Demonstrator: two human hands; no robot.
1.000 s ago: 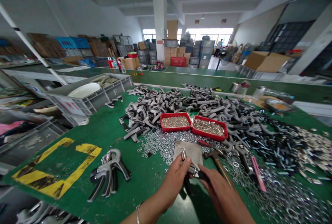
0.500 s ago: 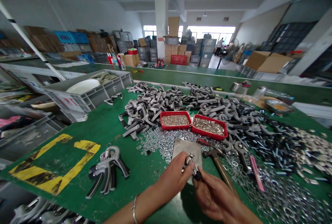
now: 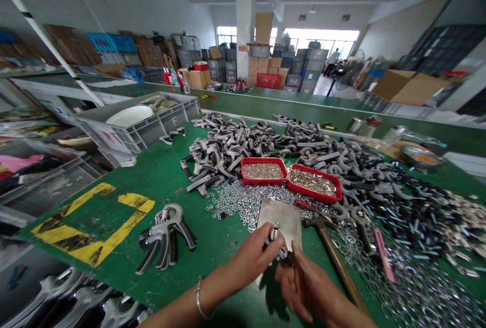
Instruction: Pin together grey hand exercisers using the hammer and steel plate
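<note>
A: What's changed?
B: Against a second ago, the spring piece [image 3: 274, 232] sits lower, its coil showing shorter, and the right hand's [image 3: 311, 285] lower fingers are more curled. I'd judge it's being turned in the hands.
A: How is it held?
B: Between both hands, at the near end of the metal plate [image 3: 279, 211]. The left hand [image 3: 253, 253] pinches it below the coil; the right thumb and index finger grip its black end.
A: Anything in the way?
B: The hammer [image 3: 334, 254] runs from 2 to 4 o'clock, near the right hand, so that side looks tight. A red tray [image 3: 265, 181] stands at 12, loose rings [image 3: 237, 201] at 11, assembled grips [image 3: 166, 239] at 9 on the tabletop [image 3: 212, 267].
</note>
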